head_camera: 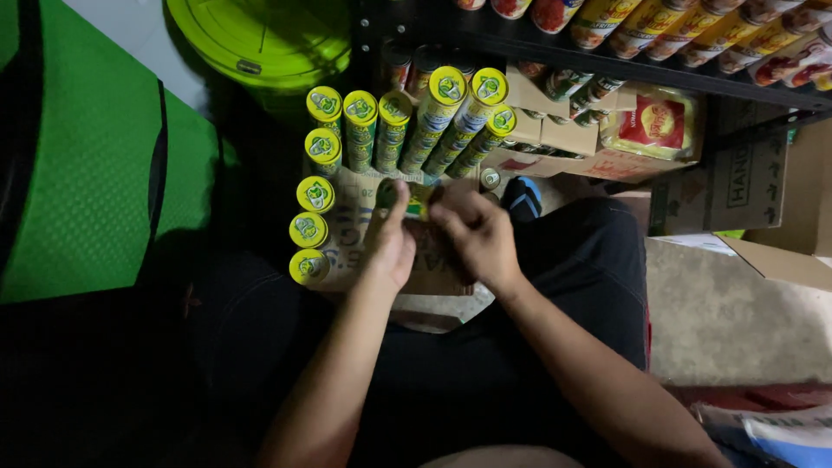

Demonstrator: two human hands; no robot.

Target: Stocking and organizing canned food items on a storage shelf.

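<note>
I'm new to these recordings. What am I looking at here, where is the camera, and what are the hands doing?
There is no machine: a camera worn on a person's head looks down at their own two bare hands. The left hand and right hand meet over an open cardboard box, and together they grip one can, mostly hidden by the fingers. Yellow-lidded cans stand in rows in and beside the box. A shelf above holds more cans, and a green bucket sits at the top left.

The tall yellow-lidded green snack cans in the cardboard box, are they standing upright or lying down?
Upright. The tall yellow-lidded green snack cans show their round lids to the downward-looking camera, packed side by side along the cardboard box edges.
</note>
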